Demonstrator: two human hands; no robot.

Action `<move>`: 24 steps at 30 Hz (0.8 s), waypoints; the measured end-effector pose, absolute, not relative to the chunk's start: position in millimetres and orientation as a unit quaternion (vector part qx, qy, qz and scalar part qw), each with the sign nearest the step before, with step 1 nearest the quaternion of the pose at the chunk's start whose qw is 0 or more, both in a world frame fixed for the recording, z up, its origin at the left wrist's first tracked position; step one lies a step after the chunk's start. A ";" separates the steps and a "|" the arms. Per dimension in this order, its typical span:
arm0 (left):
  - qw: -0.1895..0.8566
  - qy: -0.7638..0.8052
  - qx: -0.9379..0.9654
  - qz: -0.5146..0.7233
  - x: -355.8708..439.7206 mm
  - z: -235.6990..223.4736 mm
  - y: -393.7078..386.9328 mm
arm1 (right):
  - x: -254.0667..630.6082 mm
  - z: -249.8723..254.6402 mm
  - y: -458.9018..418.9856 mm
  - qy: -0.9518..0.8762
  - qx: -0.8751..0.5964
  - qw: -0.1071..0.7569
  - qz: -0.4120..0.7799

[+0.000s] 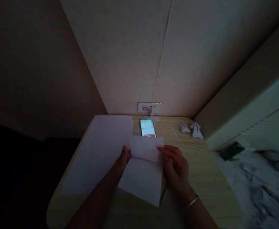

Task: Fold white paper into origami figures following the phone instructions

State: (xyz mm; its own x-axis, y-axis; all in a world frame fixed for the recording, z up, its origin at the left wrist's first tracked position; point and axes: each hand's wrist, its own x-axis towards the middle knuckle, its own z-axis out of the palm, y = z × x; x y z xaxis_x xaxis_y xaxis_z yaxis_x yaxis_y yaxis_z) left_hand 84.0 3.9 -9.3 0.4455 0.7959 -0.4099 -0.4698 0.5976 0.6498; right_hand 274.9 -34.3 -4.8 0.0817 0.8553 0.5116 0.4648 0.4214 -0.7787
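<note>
A white sheet of paper (142, 176) with a crease across it is held up over the table between my two hands. Its upper part tilts up from the crease. My left hand (123, 157) grips the left edge near the crease, thumb pointing up. On the right edge, the fingers of my right hand (176, 163) pinch the upper part. Beyond the paper lies a phone (147, 127) with a lit screen, its lower end partly hidden by the sheet. A larger white paper (101, 146) lies flat to the left, partly behind my left arm.
Two small folded paper pieces (196, 130) sit at the table's back right corner. A thin paper strip (176, 134) lies nearby. A wall socket (149, 108) with a plug is behind the phone. The wooden table (201, 178) has rounded corners; rumpled fabric (265, 187) lies to the right.
</note>
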 end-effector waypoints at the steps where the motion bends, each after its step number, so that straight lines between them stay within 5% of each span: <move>1: 0.812 0.361 0.247 0.386 83.4 -9.0 2.4 | 273.9 -5.5 -32.3 -0.627 -0.524 0.540 0.202; 13: 0.773 0.383 0.322 0.389 84.5 -10.0 2.1 | 271.2 5.1 -18.4 -0.452 -0.548 0.519 0.476; 24: 0.755 0.407 0.368 0.361 83.4 -10.9 -0.5 | 290.7 11.4 26.7 -0.430 -0.501 0.504 0.557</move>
